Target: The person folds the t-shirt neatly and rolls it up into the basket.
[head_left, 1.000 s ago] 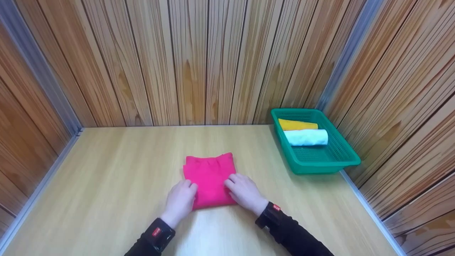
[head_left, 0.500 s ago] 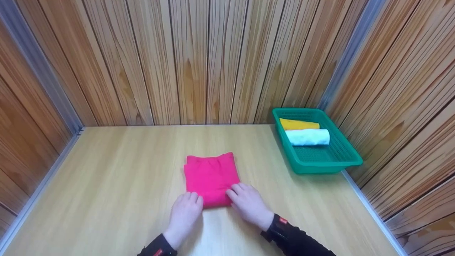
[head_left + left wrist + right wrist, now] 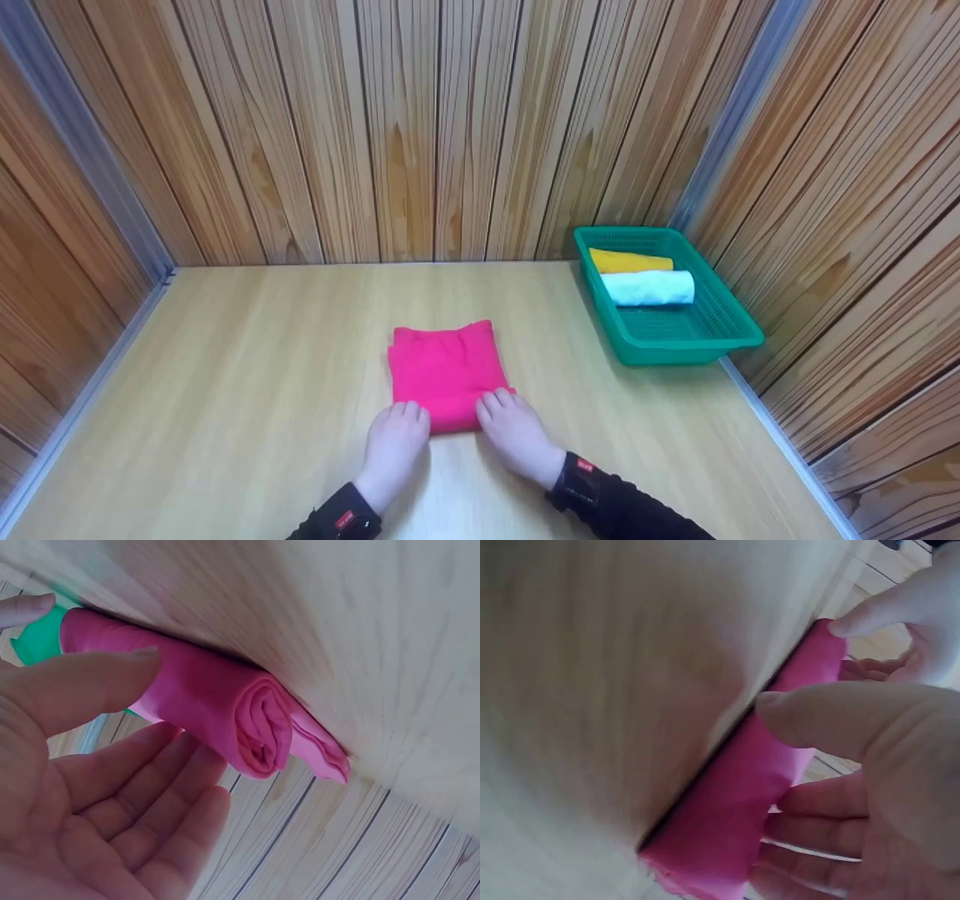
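Observation:
In the head view a pink folded cloth (image 3: 446,364) lies at mid table, its far part flat and its near edge rolled up. My left hand (image 3: 396,446) holds the left end of the roll, and my right hand (image 3: 519,439) holds the right end. The left wrist view shows the spiral end of the roll (image 3: 259,727), with the thumb on the near side and the fingers (image 3: 142,787) over the top. In the right wrist view the right thumb (image 3: 817,716) lies along the pink roll (image 3: 731,810), its fingers on the other side.
A green basket (image 3: 679,346) stands at the back right, against the wooden side wall (image 3: 847,225). Inside it lie a rolled yellow cloth (image 3: 628,262) and a rolled white cloth (image 3: 649,289). A wooden wall (image 3: 405,135) closes off the table's back.
Both hands have come down to the cloth's near edge, the left also shifting right. The near edge now shows as a rounder roll, slightly farther from me. The basket has not moved.

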`<action>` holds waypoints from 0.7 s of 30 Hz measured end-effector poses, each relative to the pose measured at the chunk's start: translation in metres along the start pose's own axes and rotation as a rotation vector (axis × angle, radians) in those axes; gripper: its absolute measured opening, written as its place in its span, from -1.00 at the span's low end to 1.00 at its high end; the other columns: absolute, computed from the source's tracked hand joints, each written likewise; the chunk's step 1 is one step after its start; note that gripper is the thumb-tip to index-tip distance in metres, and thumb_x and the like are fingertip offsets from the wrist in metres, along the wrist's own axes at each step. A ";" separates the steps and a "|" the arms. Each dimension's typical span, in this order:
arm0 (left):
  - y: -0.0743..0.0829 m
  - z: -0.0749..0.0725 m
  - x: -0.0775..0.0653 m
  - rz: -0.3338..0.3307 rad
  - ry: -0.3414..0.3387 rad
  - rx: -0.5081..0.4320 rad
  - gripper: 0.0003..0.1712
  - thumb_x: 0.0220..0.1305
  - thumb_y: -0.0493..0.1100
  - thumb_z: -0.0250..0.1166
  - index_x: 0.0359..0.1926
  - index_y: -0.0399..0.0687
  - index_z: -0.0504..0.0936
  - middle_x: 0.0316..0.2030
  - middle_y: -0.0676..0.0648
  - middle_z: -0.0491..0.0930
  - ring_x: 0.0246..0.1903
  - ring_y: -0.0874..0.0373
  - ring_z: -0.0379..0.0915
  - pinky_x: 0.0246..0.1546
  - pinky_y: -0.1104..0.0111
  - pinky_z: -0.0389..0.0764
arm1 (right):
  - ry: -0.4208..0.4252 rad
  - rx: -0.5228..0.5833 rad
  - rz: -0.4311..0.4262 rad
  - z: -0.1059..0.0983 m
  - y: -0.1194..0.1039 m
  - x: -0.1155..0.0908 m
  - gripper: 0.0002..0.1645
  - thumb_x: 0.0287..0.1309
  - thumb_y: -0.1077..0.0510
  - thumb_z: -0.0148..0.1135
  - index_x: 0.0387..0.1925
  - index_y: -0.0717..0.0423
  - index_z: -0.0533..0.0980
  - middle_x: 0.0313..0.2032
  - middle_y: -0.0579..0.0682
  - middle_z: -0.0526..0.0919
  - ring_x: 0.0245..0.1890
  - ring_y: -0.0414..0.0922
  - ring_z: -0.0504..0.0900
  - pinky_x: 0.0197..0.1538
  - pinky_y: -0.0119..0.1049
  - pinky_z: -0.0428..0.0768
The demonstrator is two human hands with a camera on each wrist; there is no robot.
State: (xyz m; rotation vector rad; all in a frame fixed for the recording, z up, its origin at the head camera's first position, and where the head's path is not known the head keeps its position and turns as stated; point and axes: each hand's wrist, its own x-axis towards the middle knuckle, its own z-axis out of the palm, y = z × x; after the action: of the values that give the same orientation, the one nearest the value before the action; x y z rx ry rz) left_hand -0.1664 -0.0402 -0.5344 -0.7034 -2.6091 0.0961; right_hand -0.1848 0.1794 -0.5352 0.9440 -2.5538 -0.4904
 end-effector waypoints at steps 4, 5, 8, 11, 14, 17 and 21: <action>-0.002 0.004 0.004 -0.008 0.003 0.013 -0.75 -0.05 -0.37 0.44 -0.35 -0.21 0.54 -0.48 -0.08 0.38 -0.45 0.05 0.42 -0.44 0.33 0.53 | -0.011 -0.005 0.013 0.003 0.002 0.007 -0.67 0.05 0.27 0.32 -0.09 0.11 0.54 -0.24 0.00 0.50 -0.20 -0.07 0.46 -0.22 -0.29 0.54; -0.003 0.004 0.005 -0.008 0.003 0.018 -0.75 -0.05 -0.37 0.44 -0.35 -0.21 0.53 -0.49 -0.08 0.38 -0.45 0.06 0.41 -0.45 0.34 0.53 | -0.011 -0.005 0.011 0.003 0.003 0.008 -0.67 0.03 0.27 0.33 -0.10 0.11 0.54 -0.26 0.00 0.49 -0.20 -0.07 0.46 -0.23 -0.29 0.54; -0.003 0.007 0.007 -0.012 0.005 0.024 -0.74 -0.06 -0.38 0.45 -0.36 -0.20 0.51 -0.49 -0.08 0.37 -0.46 0.06 0.41 -0.49 0.35 0.51 | -0.014 -0.014 0.006 0.004 0.003 0.011 -0.65 0.00 0.28 0.33 -0.10 0.10 0.53 -0.27 -0.01 0.48 -0.22 -0.07 0.46 -0.25 -0.29 0.53; -0.004 0.008 0.009 -0.012 -0.007 0.018 -0.71 -0.09 -0.38 0.47 -0.36 -0.20 0.52 -0.49 -0.08 0.38 -0.46 0.07 0.41 -0.48 0.35 0.53 | -0.016 -0.009 0.009 0.004 0.003 0.013 -0.63 -0.04 0.28 0.36 -0.11 0.09 0.53 -0.28 -0.02 0.48 -0.23 -0.08 0.45 -0.28 -0.31 0.51; -0.005 0.009 0.010 -0.010 -0.022 0.021 -0.70 -0.10 -0.38 0.48 -0.34 -0.20 0.54 -0.49 -0.08 0.40 -0.45 0.07 0.42 -0.47 0.35 0.54 | -0.026 0.007 0.016 0.005 0.004 0.015 -0.61 -0.04 0.29 0.38 -0.12 0.08 0.51 -0.27 -0.03 0.47 -0.23 -0.09 0.44 -0.30 -0.32 0.48; -0.005 0.011 0.013 -0.010 -0.036 0.028 -0.70 -0.10 -0.37 0.48 -0.33 -0.21 0.54 -0.48 -0.08 0.40 -0.44 0.07 0.42 -0.46 0.35 0.54 | -0.038 0.029 0.019 0.006 0.006 0.017 -0.63 -0.02 0.29 0.37 -0.12 0.07 0.50 -0.27 -0.03 0.48 -0.22 -0.09 0.45 -0.32 -0.32 0.48; -0.006 0.015 0.016 -0.025 -0.039 0.041 -0.73 -0.06 -0.37 0.45 -0.32 -0.21 0.55 -0.47 -0.09 0.40 -0.43 0.06 0.41 -0.43 0.34 0.54 | -0.059 0.045 0.020 0.009 0.009 0.024 -0.63 0.00 0.29 0.38 -0.11 0.08 0.50 -0.26 -0.03 0.50 -0.22 -0.09 0.46 -0.30 -0.32 0.50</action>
State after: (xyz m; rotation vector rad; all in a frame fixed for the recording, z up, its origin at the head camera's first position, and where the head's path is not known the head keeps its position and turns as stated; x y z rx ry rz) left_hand -0.1886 -0.0370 -0.5407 -0.6611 -2.6443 0.1562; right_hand -0.2104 0.1714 -0.5343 0.9326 -2.6346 -0.4628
